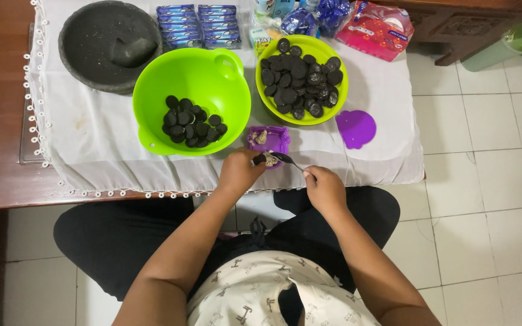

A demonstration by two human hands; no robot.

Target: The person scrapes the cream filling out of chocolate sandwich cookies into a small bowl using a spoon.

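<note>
- While the left hand (238, 172) pinches a dark cookie half (263, 159), the right hand's (324, 187) fingers grip a spoon (286, 159) scraping cream.
- Both sit just below the purple container (269, 139).
- Likely risk: hard scraping snaps the cookie, dropping crumbs onto the desk cloth (104, 145).

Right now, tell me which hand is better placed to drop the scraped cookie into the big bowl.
Left. The left hand holds the cookie and is nearer the big bowl; the right hand holds the spoon.
</note>
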